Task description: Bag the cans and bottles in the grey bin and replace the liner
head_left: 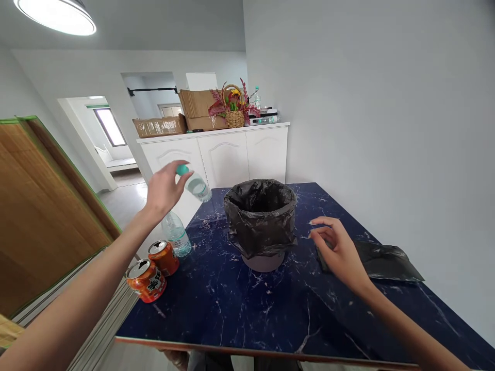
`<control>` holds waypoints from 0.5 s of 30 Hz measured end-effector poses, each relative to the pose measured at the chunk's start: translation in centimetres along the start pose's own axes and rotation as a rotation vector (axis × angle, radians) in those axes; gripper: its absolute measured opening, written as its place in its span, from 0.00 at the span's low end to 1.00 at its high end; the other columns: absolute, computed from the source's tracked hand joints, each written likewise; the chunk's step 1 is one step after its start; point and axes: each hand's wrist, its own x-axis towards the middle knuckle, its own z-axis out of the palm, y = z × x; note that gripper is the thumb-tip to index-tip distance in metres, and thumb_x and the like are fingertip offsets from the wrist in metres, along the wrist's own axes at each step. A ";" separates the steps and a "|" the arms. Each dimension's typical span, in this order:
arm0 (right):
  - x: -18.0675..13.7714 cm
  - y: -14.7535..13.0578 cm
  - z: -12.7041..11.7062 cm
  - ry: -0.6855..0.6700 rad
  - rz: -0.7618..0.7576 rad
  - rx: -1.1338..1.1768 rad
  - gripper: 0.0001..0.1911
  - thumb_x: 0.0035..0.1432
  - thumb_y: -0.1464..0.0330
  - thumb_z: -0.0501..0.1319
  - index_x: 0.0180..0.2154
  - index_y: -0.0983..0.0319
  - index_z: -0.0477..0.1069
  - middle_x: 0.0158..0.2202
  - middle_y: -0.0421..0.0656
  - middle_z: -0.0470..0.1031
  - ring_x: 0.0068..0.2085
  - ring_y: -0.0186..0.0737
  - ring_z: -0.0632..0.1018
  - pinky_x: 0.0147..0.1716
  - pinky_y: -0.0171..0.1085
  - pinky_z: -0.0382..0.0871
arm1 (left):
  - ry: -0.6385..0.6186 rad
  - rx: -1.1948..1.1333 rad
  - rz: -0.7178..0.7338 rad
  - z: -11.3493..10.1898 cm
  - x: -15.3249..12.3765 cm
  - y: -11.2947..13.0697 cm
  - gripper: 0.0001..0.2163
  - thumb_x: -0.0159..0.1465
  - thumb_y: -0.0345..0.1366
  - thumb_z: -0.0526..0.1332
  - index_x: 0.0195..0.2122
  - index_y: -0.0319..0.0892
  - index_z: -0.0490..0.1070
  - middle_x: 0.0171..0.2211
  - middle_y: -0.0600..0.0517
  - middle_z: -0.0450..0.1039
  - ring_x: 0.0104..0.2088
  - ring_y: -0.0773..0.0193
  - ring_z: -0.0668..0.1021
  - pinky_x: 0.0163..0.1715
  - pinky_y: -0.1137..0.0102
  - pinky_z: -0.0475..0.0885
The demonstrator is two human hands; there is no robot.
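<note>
My left hand [164, 189] pinches a clear plastic bottle [199, 187] near its green cap, holding it tilted in the air left of the bin. Below that hand a second clear bottle [177, 236] stands upright on the table. Beside it are two orange drink cans [149, 281], both upright. In the middle of the table a small bin [265, 262] is lined with a black plastic bag [263, 229] folded over its rim. To the right of the bin, my right hand [336, 250] hovers with fingers curved and apart, holding nothing. Folded black bags [386, 262] lie beside and partly behind it.
The dark blue marbled table [240, 312] ends at a white wall [359, 118] on the right. Beyond it, a white cabinet [228, 154] carries cardboard boxes [201, 109], a flower basket [234, 118] and bottles. A wooden panel [42, 206] stands at the left.
</note>
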 end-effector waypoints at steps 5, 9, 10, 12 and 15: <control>3.3 -3.5 0.8 -0.010 0.103 0.082 0.24 0.69 0.46 0.60 0.58 0.51 0.69 0.60 0.51 0.74 0.59 0.56 0.78 0.52 0.53 0.78 | 0.243 -0.301 0.124 -5.0 0.8 5.7 0.17 0.74 0.47 0.60 0.60 0.47 0.72 0.55 0.48 0.81 0.50 0.57 0.84 0.51 0.63 0.80; 6.2 -5.1 2.3 -0.105 0.271 0.120 0.35 0.67 0.40 0.56 0.69 0.45 0.62 0.74 0.44 0.61 0.71 0.59 0.68 0.63 0.56 0.72 | 0.196 -0.414 0.186 -6.6 0.4 9.4 0.15 0.73 0.43 0.63 0.58 0.44 0.74 0.53 0.48 0.82 0.45 0.60 0.85 0.46 0.67 0.82; 6.8 -5.1 2.7 -0.125 0.284 0.118 0.38 0.66 0.39 0.56 0.71 0.45 0.60 0.75 0.44 0.60 0.71 0.60 0.67 0.63 0.56 0.72 | 0.170 -0.447 0.203 -6.7 0.3 10.0 0.15 0.73 0.42 0.63 0.57 0.44 0.74 0.52 0.47 0.82 0.44 0.60 0.85 0.44 0.67 0.82; 7.9 -4.7 3.6 -0.153 0.266 0.101 0.40 0.65 0.39 0.58 0.72 0.46 0.58 0.74 0.45 0.62 0.70 0.62 0.69 0.59 0.58 0.75 | 0.107 -0.496 0.230 -6.6 0.0 10.9 0.14 0.72 0.41 0.64 0.56 0.43 0.75 0.50 0.48 0.83 0.44 0.59 0.85 0.43 0.67 0.82; 8.9 -3.7 4.6 -0.196 0.168 0.079 0.37 0.66 0.44 0.58 0.72 0.45 0.59 0.67 0.46 0.73 0.62 0.60 0.77 0.50 0.56 0.80 | -0.014 -0.501 0.237 -6.0 -0.3 11.6 0.14 0.71 0.42 0.65 0.55 0.44 0.76 0.48 0.49 0.84 0.44 0.58 0.86 0.46 0.64 0.82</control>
